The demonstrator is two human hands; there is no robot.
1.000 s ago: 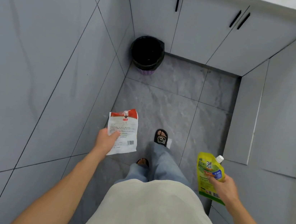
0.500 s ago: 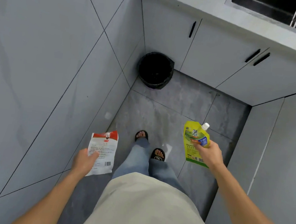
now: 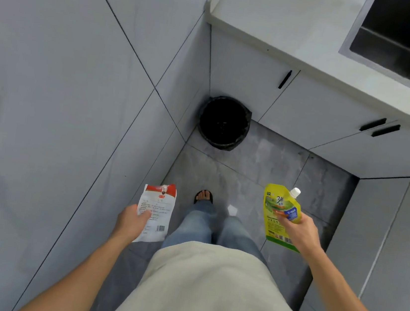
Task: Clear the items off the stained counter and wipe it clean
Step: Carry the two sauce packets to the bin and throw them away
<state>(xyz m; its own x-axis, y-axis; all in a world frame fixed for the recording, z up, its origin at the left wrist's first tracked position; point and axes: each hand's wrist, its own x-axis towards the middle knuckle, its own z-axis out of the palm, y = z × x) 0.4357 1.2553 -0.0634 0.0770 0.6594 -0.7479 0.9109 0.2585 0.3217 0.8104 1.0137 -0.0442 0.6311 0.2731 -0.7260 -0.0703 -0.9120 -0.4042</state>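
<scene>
over the grey floor tiles, left hand (image 3: 130,221) grips a white-and-red packet (image 3: 156,211), right hand (image 3: 299,231) grips a yellow spout pouch (image 3: 278,212). black bin (image 3: 224,122) sits in the corner below the counter (image 3: 280,27), well apart from both hands.

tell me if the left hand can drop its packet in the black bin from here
Probably not yet: the left hand holds the white packet well short of the black bin, though only bare floor lies between.

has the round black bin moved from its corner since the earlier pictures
No. The round black bin still sits in the corner where the tiled wall meets the cabinet; only the camera view shifted.
</scene>
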